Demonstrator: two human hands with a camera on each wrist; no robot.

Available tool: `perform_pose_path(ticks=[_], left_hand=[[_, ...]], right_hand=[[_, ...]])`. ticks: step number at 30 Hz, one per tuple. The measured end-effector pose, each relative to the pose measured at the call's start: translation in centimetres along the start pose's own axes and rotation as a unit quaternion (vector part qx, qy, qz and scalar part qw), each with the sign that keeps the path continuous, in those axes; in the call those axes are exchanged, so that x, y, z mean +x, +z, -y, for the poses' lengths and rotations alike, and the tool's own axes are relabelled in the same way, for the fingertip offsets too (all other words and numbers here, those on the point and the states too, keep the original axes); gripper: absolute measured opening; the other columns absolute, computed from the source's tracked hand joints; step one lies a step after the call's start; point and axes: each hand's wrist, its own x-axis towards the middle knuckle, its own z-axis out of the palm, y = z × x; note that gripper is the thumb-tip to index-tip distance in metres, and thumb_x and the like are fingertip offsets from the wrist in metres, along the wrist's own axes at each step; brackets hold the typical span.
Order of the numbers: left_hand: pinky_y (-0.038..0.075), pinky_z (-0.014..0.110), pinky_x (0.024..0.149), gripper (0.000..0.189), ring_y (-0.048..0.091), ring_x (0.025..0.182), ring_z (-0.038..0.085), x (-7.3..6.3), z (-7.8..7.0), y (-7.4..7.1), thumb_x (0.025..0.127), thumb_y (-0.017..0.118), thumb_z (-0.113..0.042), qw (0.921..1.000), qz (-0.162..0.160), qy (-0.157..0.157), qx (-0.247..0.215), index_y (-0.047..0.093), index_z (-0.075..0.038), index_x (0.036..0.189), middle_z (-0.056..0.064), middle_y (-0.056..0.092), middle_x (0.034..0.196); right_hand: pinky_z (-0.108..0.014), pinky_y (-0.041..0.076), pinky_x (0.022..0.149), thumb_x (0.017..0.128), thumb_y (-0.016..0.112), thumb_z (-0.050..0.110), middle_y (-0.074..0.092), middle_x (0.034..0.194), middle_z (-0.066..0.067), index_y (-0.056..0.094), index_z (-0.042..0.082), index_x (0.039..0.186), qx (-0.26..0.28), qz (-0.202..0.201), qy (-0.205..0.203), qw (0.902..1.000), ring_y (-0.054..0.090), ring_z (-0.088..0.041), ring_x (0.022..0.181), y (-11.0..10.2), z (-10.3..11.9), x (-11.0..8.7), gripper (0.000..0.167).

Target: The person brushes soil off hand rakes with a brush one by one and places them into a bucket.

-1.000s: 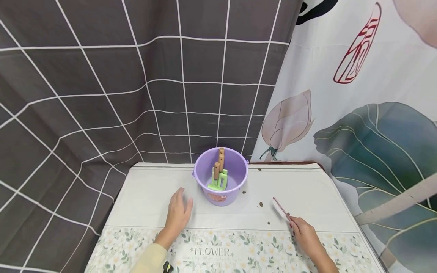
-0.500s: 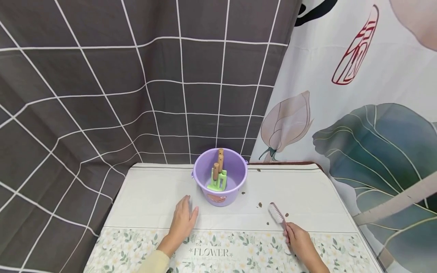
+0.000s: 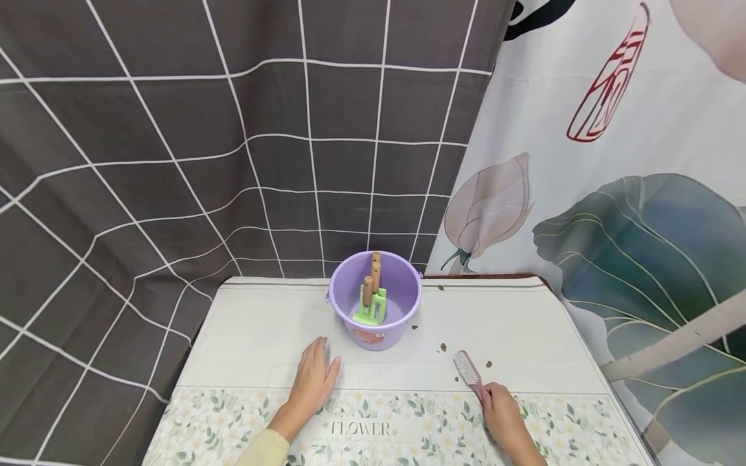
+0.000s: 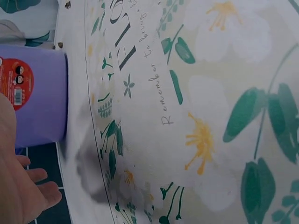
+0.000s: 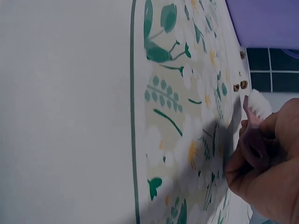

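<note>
My right hand [image 3: 502,414] grips the handle of a pink brush [image 3: 468,370] with white bristles, just above the white part of the table. In the right wrist view, fingers and thumb wrap the brush handle [image 5: 254,144], and part of the bristles [image 5: 259,103] shows beyond it. Small brown crumbs [image 3: 443,347] lie on the cloth around the brush head. My left hand [image 3: 313,378] is near the purple bucket [image 3: 379,338], apart from it and holding nothing, its fingers extended. Inside the bucket stand green garden tools [image 3: 373,310] with brown wooden handles.
A white tablecloth [image 3: 256,323] with a floral band along the front covers the table. A dark grid-patterned curtain [image 3: 274,162] hangs behind and to the left. On the right hangs a white curtain [image 3: 548,103] with flower prints, crossed low down by a pale pole [image 3: 670,340].
My right hand has moved left and slightly nearer to me, and the brush has turned with it. A crumb once hidden near the brush now shows. My left hand has shifted slightly right and nearer.
</note>
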Motion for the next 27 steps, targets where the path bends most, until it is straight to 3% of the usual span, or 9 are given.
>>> perform_pose_path(ticks=[4,6,14,21,27], left_hand=[[0.040,0.060,0.117,0.059,0.045,0.139,0.050,-0.1,0.2,0.1,0.105,0.058,-0.026,0.9999,-0.007,0.005,0.006,0.041,0.012,0.147,0.034,0.047,0.147],[0.041,0.060,0.117,0.059,0.046,0.139,0.049,-0.2,0.2,0.2,0.105,0.058,-0.026,0.9999,-0.010,0.007,0.006,0.042,0.012,0.146,0.034,0.048,0.146],[0.042,0.061,0.115,0.059,0.048,0.136,0.051,-0.6,0.4,0.4,0.103,0.061,-0.027,0.9996,-0.017,0.014,0.016,0.044,0.012,0.145,0.034,0.049,0.144],[0.043,0.063,0.114,0.058,0.047,0.135,0.053,-1.1,0.8,0.4,0.102,0.062,-0.024,0.9995,-0.023,0.007,0.022,0.045,0.012,0.143,0.036,0.047,0.144],[0.044,0.063,0.112,0.056,0.049,0.133,0.052,-1.2,1.0,0.4,0.100,0.064,-0.023,0.9988,-0.033,0.016,0.032,0.047,0.012,0.141,0.035,0.049,0.142]], right_hand=[[-0.050,0.058,0.084,0.105,0.053,0.008,0.066,0.095,-0.012,0.063,-0.006,0.107,-0.011,-0.014,0.004,0.9998,0.067,-0.028,0.092,0.5,0.2,-0.1,0.017],[-0.047,0.059,0.081,0.105,0.055,0.009,0.068,0.093,-0.011,0.063,-0.006,0.107,-0.016,-0.017,0.010,0.9997,0.068,-0.026,0.089,0.6,0.3,-0.3,0.017],[-0.027,0.045,0.051,0.103,0.058,0.011,0.058,0.076,-0.003,0.060,-0.004,0.102,-0.024,0.010,0.014,0.9996,0.053,-0.014,0.065,0.9,0.8,-0.7,0.014],[-0.029,0.041,0.054,0.102,0.062,0.018,0.053,0.074,-0.003,0.057,0.005,0.090,-0.071,0.023,-0.012,0.9971,0.050,-0.015,0.066,0.9,1.4,-0.5,0.018],[-0.039,0.049,0.061,0.102,0.062,0.021,0.057,0.076,-0.004,0.062,0.005,0.091,-0.088,0.032,-0.045,0.9946,0.052,-0.017,0.069,0.8,1.4,-0.4,0.020]])
